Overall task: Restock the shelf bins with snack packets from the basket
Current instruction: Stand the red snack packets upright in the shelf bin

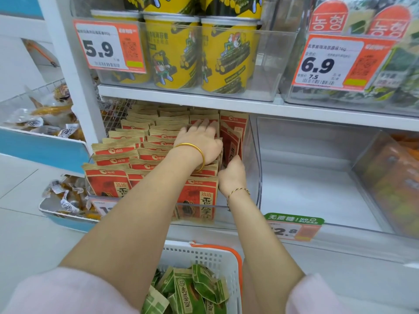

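Observation:
A clear shelf bin (254,155) holds several rows of red and tan snack packets (118,159). My left hand (199,139), with a gold bangle, lies with straight fingers on the packet tops deep in the bin and presses them leftward. My right hand (231,175) grips the lower edge of an upright red packet (231,143) at the bin's right side. A white basket (217,261) with an orange handle sits below my arms and holds several green snack packets (190,291).
To the right stands an empty clear bin (317,184) with a green 12.8 price tag (294,227). Yellow canisters (222,57) fill the bin on the shelf above. Blue-edged bins of wrapped snacks (63,200) sit at the left.

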